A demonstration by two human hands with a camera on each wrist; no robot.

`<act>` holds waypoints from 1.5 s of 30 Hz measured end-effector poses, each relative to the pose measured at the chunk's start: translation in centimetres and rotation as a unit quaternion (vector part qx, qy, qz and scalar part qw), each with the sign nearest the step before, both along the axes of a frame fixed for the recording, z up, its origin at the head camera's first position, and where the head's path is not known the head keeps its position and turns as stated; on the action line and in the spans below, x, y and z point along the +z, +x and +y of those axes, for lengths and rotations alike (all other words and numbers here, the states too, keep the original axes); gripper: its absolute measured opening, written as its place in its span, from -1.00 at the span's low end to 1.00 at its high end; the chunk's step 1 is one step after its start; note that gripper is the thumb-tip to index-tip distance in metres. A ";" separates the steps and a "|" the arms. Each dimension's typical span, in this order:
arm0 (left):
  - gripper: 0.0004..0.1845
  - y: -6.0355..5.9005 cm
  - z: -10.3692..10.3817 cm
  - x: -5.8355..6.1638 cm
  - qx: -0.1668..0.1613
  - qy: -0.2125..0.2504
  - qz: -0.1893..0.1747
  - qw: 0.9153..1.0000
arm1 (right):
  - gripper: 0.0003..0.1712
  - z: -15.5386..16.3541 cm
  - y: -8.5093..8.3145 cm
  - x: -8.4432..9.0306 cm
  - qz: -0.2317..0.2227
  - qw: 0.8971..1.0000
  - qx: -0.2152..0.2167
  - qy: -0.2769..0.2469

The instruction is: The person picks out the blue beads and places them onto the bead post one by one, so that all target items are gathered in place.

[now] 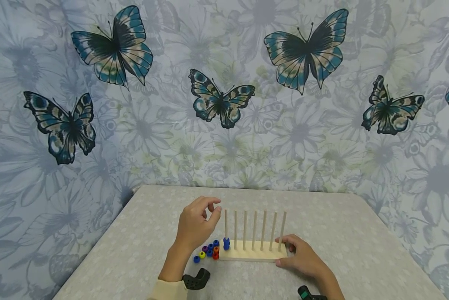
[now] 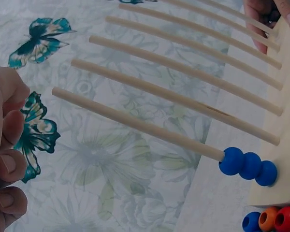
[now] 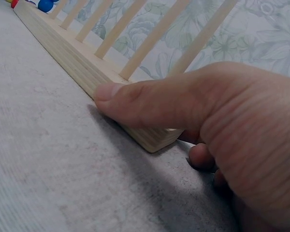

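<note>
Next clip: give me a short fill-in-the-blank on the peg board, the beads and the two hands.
1. The board has ___ pegs.
2. The beads on the first peg are ___.
3. The ___ hand steadies the board's end.
4. The left hand holds ___.

Missing words: seven; blue; right; nothing

Seven pegs point(image 1: 254, 225); three threaded blue beads point(image 2: 249, 166).

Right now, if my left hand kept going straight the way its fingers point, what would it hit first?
Probably the top of the leftmost dowel: the left hand hovers beside it, fingertips toward it. Depth is unclear.
</note>
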State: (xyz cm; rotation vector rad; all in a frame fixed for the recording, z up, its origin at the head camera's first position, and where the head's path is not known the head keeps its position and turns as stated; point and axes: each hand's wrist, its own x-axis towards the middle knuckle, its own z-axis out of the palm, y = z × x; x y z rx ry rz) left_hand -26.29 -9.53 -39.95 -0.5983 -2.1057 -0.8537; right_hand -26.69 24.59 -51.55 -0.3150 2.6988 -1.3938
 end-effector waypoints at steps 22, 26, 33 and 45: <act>-0.80 1.9 -4.1 -0.1 0.059 -0.045 -0.017 0.997 | -0.29 0.3 -0.2 -0.2 0.004 1.000 -0.002 0.006; -0.80 2.3 -4.9 -0.5 0.077 -0.057 -0.032 0.995 | -0.29 0.2 -0.2 -0.3 0.002 1.000 0.003 -0.002; -0.79 2.5 -6.7 -2.1 0.098 -0.059 -0.061 0.992 | -0.29 0.1 0.0 -0.1 0.005 1.000 0.014 -0.011; -0.83 3.1 -8.0 -3.6 0.125 -0.061 -0.122 0.983 | -0.30 0.1 0.0 0.0 0.008 1.000 0.013 -0.008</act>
